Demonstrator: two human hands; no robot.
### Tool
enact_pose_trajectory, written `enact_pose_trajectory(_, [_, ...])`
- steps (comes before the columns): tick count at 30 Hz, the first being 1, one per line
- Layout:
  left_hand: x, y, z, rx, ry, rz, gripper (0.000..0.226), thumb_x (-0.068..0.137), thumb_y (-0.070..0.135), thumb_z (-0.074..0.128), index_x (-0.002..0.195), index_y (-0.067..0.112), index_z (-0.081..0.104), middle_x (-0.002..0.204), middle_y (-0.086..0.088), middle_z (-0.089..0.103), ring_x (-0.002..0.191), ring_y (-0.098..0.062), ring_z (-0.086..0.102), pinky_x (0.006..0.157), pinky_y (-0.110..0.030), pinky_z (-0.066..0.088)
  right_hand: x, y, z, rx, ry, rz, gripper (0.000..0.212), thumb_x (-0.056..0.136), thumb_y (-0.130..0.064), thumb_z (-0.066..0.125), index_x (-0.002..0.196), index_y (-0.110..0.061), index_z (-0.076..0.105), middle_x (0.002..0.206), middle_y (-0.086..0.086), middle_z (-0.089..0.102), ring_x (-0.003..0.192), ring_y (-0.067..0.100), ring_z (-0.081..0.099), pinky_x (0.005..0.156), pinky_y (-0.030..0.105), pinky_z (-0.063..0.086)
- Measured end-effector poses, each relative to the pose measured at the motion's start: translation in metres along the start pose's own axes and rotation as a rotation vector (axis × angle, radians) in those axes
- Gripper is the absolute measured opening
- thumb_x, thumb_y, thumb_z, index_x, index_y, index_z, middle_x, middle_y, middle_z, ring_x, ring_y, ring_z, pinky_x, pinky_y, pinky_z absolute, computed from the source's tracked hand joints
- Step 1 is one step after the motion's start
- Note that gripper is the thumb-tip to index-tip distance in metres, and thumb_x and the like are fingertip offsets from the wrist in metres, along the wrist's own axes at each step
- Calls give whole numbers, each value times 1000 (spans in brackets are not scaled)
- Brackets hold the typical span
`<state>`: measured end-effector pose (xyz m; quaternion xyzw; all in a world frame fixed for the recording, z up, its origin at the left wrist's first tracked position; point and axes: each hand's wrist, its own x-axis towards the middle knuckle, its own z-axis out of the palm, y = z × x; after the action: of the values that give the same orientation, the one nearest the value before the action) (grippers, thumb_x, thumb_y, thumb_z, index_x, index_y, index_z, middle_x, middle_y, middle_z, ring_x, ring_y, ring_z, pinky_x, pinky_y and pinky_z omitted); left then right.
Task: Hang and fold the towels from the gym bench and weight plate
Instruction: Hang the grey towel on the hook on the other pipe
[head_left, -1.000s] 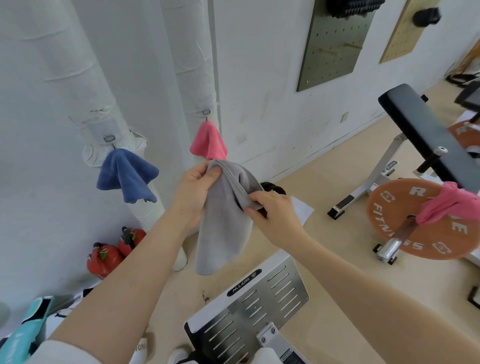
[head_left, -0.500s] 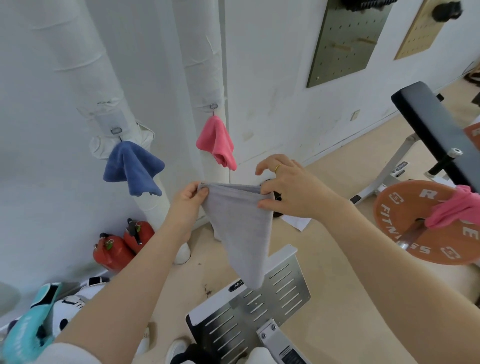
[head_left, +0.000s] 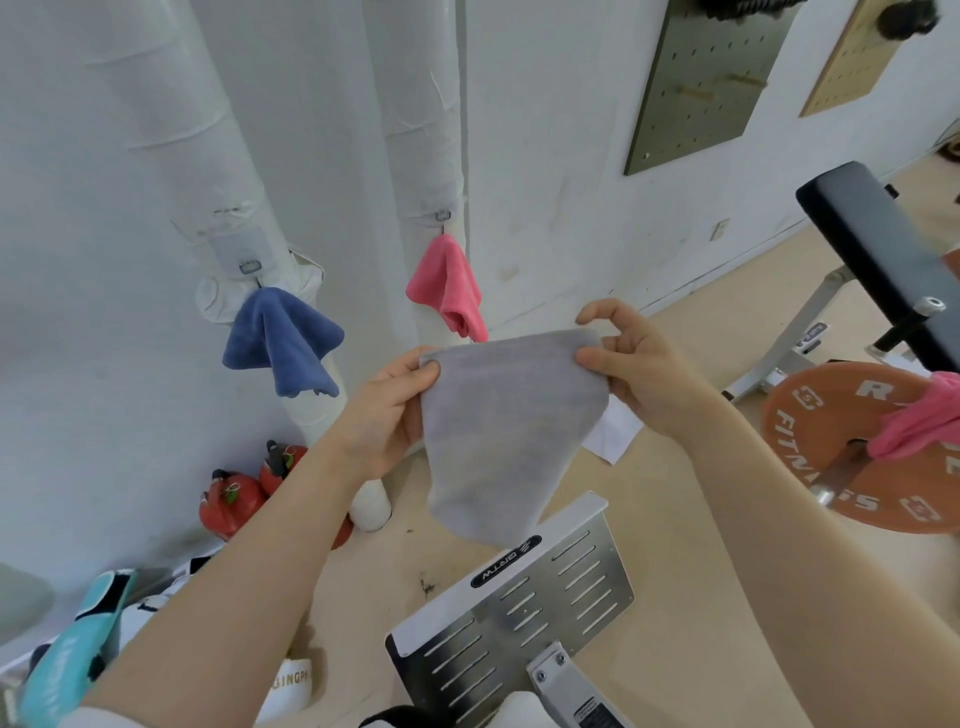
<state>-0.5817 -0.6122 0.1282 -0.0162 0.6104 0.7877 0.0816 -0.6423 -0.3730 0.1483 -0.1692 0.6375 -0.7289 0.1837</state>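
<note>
The left hand (head_left: 387, 415) pinches the upper left corner of a grey towel (head_left: 506, 431) between thumb and fingers, and the right hand (head_left: 636, 364) pinches the upper right corner, its other fingers curled loosely above. Between them the top edge is drawn nearly straight, chest-high, and the cloth hangs to a point just above a slotted metal plate (head_left: 519, 618). It looks light, soft and limp: it will sag wherever it is let go, so it is best held at the corners or along an edge, with a firm pinch. Beyond, a blue towel (head_left: 280, 343) and a pink towel (head_left: 449, 288) hang from hooks on white pipes. At right another pink cloth (head_left: 917, 421) lies draped over the weight plate (head_left: 831, 441) beside the bench (head_left: 878, 249).
</note>
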Motion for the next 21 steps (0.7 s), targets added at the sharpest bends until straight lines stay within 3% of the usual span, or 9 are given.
enact_pose_trajectory(2, [3,12,0,-45,4,-2,31,97,13,35,119,3,53,96,-4,64,86,-14,61,71,-21,51,7,9,13,238,126,1,29,84,-11,61,110,-22,56,67,-1,65,62,12,62,56,21,52])
enact_pose_trajectory(5, [6,27,-3,-110,37,-32,36,96,18,39,126,2,51,110,-10,60,99,-20,58,79,-26,52,18,23,37,531,135,158,50,82,-46,52,121,-15,57,111,6,67,102,20,65,84,31,53])
enact_pose_trajectory(7, [6,34,-10,-154,65,-58,39,96,20,40,130,4,50,115,-10,59,105,-21,57,83,-27,53,20,29,52,599,70,286,73,66,-69,49,115,-16,63,115,5,68,108,19,64,90,36,52])
enact_pose_trajectory(8, [5,39,-14,-175,75,-68,37,96,19,39,128,6,51,113,-8,61,104,-20,58,82,-26,54,22,33,56,598,25,317,77,56,-73,57,110,-18,66,111,3,70,104,18,66,88,35,54])
enact_pose_trajectory(11, [0,49,-30,-216,70,-106,29,96,17,38,109,10,63,91,0,71,84,-12,68,70,-20,57,25,45,66,515,-175,334,74,32,-53,89,98,-22,74,102,-2,73,96,15,68,82,31,57])
enact_pose_trajectory(15, [-5,51,-53,-315,96,-172,41,93,21,45,67,12,76,68,2,72,63,-9,70,55,-18,55,30,43,86,461,-298,338,60,44,-40,89,98,-20,74,101,-1,73,95,15,69,79,30,56])
enact_pose_trajectory(17, [-6,49,-61,-431,122,-141,37,87,31,50,67,15,77,73,2,73,67,-10,71,60,-21,56,34,38,99,517,-284,296,55,46,-40,88,95,-20,75,99,-1,74,94,15,69,79,29,56])
enact_pose_trajectory(19, [-3,42,-65,-435,151,-139,47,90,48,42,81,17,76,82,-2,74,70,-12,71,67,-29,53,39,35,110,562,-238,285,55,47,-39,88,95,-17,75,99,2,73,94,18,69,79,31,56])
enact_pose_trajectory(21, [-4,32,-69,-355,173,-172,64,94,53,28,95,7,71,91,-20,71,57,-9,67,59,-25,50,45,33,118,596,-189,326,56,49,-36,87,98,-13,74,100,5,73,93,21,69,77,32,57])
